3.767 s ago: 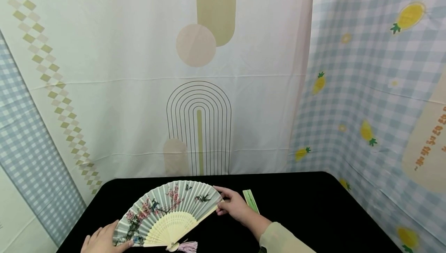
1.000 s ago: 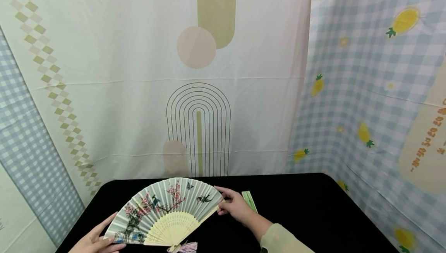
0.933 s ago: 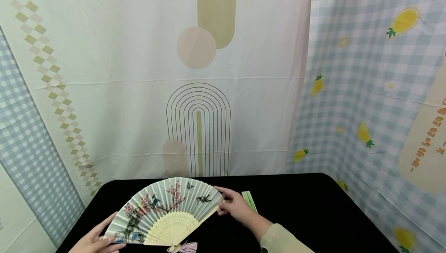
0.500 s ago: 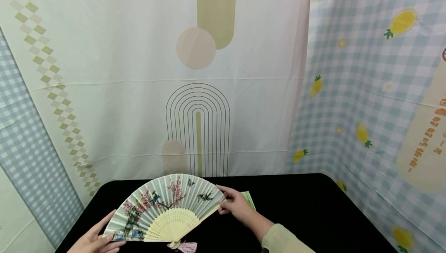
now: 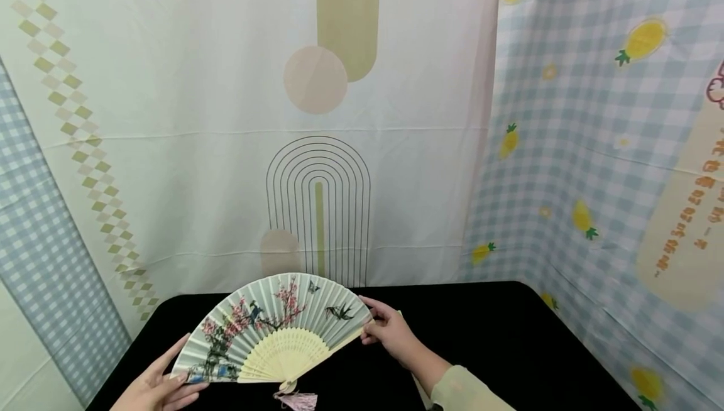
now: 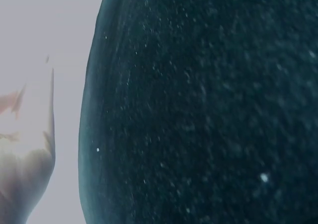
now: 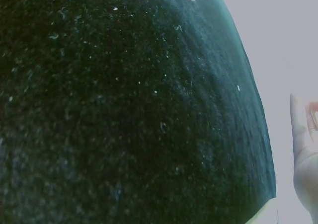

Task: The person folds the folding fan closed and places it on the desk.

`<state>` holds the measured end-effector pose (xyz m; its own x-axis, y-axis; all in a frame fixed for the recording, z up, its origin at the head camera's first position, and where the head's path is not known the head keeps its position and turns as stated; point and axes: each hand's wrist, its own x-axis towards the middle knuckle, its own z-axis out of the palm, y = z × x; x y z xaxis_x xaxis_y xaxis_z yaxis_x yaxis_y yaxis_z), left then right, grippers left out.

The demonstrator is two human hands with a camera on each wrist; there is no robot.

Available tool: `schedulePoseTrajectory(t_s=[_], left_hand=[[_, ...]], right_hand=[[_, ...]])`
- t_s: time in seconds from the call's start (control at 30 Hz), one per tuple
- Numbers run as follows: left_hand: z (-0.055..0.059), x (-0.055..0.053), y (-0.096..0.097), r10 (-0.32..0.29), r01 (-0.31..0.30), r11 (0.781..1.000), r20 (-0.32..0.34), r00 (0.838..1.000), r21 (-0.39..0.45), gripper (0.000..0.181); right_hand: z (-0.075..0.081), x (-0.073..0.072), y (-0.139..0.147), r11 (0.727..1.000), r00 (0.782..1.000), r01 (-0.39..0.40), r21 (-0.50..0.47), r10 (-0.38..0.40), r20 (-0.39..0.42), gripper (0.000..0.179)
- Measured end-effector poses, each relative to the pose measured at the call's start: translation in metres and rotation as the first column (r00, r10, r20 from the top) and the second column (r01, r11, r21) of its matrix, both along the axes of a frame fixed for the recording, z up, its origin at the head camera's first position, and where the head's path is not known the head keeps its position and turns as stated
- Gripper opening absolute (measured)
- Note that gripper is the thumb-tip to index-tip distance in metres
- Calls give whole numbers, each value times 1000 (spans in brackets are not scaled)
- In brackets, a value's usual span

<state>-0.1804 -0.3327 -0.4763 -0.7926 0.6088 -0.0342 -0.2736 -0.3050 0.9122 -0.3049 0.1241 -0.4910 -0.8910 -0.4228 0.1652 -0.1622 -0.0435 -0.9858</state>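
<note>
Pinching the left corner of a spread fan (image 5: 283, 339) between thumb and fingers of the left hand (image 5: 158, 384), and pinching its right edge with the right hand (image 5: 391, 334). Stretched between both sets of fingers, showing pink blossoms (image 5: 229, 330) and birds (image 5: 339, 313). With a pink tassel (image 5: 300, 401) lower than the right fingers, and a black table (image 5: 498, 342) beneath and beyond them.

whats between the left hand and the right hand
The spread fan, seen in the head view: the left hand holds one end and the right hand the other. A pinkish tassel shows below its pivot.
</note>
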Motion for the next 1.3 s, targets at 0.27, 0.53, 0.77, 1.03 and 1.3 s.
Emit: schedulePoseTrajectory(t_s=[0.27,0.53,0.77,1.03,1.3], left_hand=[[6,-1,12,46,-46,999,-9,999,-12,56],[6,-5,28,45,-42,997,-51,998,65,62],[11,-7,42,55,-54,998,-41,998,32,60],[13,-9,56,110,-114,992,-58,992,-59,63],[12,-12,62,113,-115,993,-72,991,-32,63]], right_hand=[[1,0,13,999,999,42,-10,-41,13,62],[5,2,29,996,996,88,-16,-88,16,60],[10,8,43,992,992,124,-12,-124,29,56],[25,25,56,989,988,148,-10,-147,47,55],[28,32,62,984,984,172,-43,-169,54,56]])
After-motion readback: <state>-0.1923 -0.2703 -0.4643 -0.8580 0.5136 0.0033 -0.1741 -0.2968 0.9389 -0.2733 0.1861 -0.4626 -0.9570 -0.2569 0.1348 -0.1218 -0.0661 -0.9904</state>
